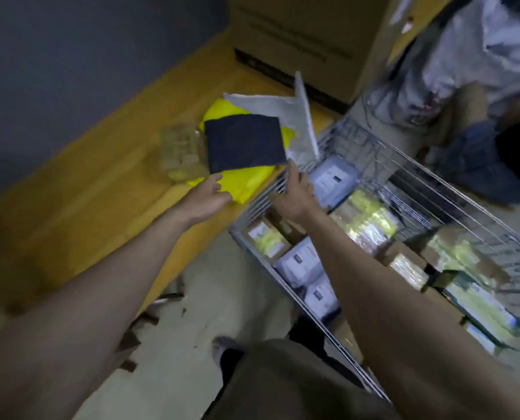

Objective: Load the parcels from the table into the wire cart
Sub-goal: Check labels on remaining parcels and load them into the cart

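Observation:
On the wooden table (80, 189) lies a yellow parcel (246, 184) with a dark flat parcel (243, 144) on top and a white-grey mailer (286, 116) behind them. A small clear-wrapped parcel (181, 151) sits to their left. My left hand (207, 197) reaches out with straight fingers and touches the yellow parcel's near edge, just below the dark one. My right hand (295, 194) is stretched toward the dark parcel's right corner, fingers extended, holding nothing. The wire cart (419, 189) stands right of the table, filled with several boxes and mailers.
A large cardboard box (307, 40) stands at the table's far end. Another person (477, 86) in light clothes and jeans stands beyond the cart at the upper right. Grey floor (216, 298) lies between table and cart, with my own leg at the bottom.

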